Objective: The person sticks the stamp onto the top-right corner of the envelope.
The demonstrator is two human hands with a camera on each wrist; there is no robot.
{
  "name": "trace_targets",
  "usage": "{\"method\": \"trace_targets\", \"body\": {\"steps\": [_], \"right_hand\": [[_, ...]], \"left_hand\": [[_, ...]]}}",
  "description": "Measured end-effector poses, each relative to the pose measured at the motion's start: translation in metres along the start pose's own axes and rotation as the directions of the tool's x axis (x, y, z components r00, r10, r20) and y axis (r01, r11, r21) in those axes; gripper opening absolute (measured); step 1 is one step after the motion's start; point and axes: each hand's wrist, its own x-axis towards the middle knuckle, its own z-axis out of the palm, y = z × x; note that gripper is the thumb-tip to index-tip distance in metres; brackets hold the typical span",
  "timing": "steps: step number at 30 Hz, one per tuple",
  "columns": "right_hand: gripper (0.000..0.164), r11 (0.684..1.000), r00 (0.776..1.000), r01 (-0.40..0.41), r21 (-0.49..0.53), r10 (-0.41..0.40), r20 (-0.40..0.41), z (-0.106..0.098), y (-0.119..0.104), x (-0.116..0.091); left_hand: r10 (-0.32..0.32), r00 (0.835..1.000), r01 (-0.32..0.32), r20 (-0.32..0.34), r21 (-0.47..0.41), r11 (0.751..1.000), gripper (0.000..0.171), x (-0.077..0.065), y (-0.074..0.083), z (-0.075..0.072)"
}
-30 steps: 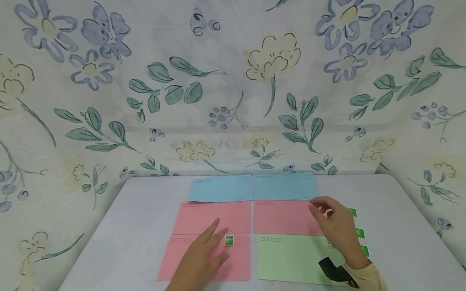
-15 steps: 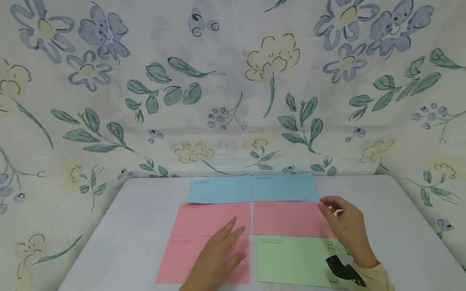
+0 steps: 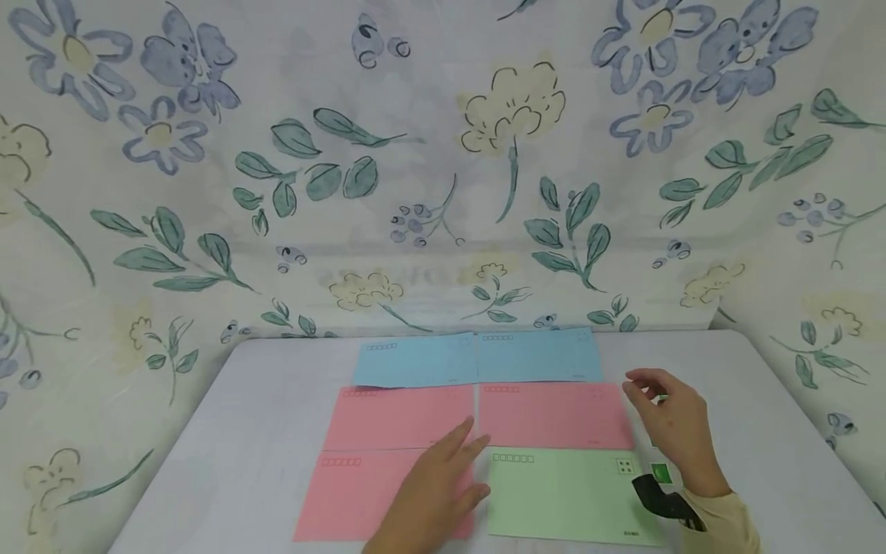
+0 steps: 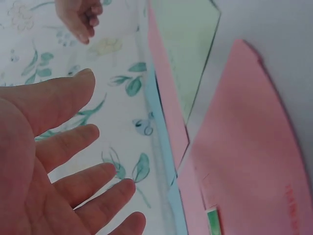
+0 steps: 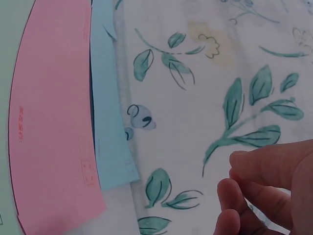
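Pink paper lies beneath the spread, relaxed fingers of the left hand (image 3: 432, 492), which grasp nothing. On this near pink envelope (image 3: 353, 496), a small green stamp (image 4: 213, 223) shows only in the left wrist view, past those fingertips. If the palm drops or drags, it would probably skid the envelope askew and, should the stamp be merely laid there, shift that too.

The right hand (image 3: 674, 431) is raised, thumb and index tips close together; I cannot tell whether anything sits between them. If something small is pinched there, a loose grip could let it flutter down. Just left of these fingertips lies the far pink envelope (image 3: 554, 415), within easy brushing reach.

Behind the right fingers, toward the wrist, a loose stamp (image 3: 661, 473) rests on the desk (image 3: 208, 462), beside the green envelope (image 3: 554, 500). Flat and thin, it offers little edge to fingertips, so pushing at it may only slide it. The black strip (image 3: 664, 500) and sleeve (image 3: 723, 523) hang close by; a low sweep of that wrist could knock stamp or paper out of line.
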Motion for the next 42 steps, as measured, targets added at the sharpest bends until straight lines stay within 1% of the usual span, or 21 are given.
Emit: {"method": "trace_targets", "body": {"steps": [3,6,9,17,20,22,26,29,36,39,42], "right_hand": [[0.02,1.0,1.0,-0.009,0.005,0.009,-0.008,-0.002,0.005,0.002],[0.021,1.0,1.0,-0.02,0.005,0.02,-0.012,-0.005,0.01,0.003],[0.022,0.999,0.999,-0.035,-0.007,0.035,-0.017,-0.007,0.015,0.005],[0.026,0.995,0.995,-0.093,-0.03,0.094,0.022,-0.01,0.028,0.009],[0.028,0.992,0.992,-0.12,-0.038,0.121,0.028,-0.011,0.035,0.011],[0.028,0.989,0.989,-0.141,-0.038,0.142,0.032,-0.012,0.039,0.011],[0.032,0.979,0.977,-0.202,-0.039,0.204,0.062,-0.012,0.048,0.012],[0.035,0.969,0.966,-0.243,-0.043,0.245,0.086,-0.011,0.052,0.012],[0.039,0.963,0.952,-0.264,-0.057,0.27,0.146,-0.011,0.061,0.014],[0.042,0.954,0.937,-0.292,-0.067,0.299,0.183,-0.012,0.064,0.015],[0.045,0.937,0.909,-0.341,-0.08,0.35,0.225,-0.011,0.066,0.016]], "left_hand": [[0.007,1.0,-0.007,0.015,0.013,1.0,0.06,0.001,0.001,0.004],[0.018,0.999,-0.02,0.03,0.056,0.998,0.06,0.001,0.003,0.008],[0.043,0.999,-0.046,0.031,0.098,0.994,0.059,0.001,0.003,0.013],[0.101,0.993,-0.109,0.056,0.178,0.978,0.058,0.001,0.004,0.024],[0.106,0.991,-0.119,0.076,0.193,0.974,0.058,0.002,0.005,0.026],[0.102,0.989,-0.124,0.109,0.208,0.97,0.057,0.003,0.006,0.027],[0.111,0.978,-0.151,0.176,0.233,0.961,0.056,0.003,0.01,0.028],[0.122,0.973,-0.17,0.197,0.248,0.954,0.055,0.002,0.011,0.029],[0.078,0.966,-0.143,0.248,0.258,0.956,0.051,0.003,0.011,0.031],[0.068,0.963,-0.141,0.261,0.269,0.953,0.05,0.003,0.013,0.031],[0.058,0.961,-0.138,0.272,0.285,0.949,0.048,0.002,0.014,0.03]]}}
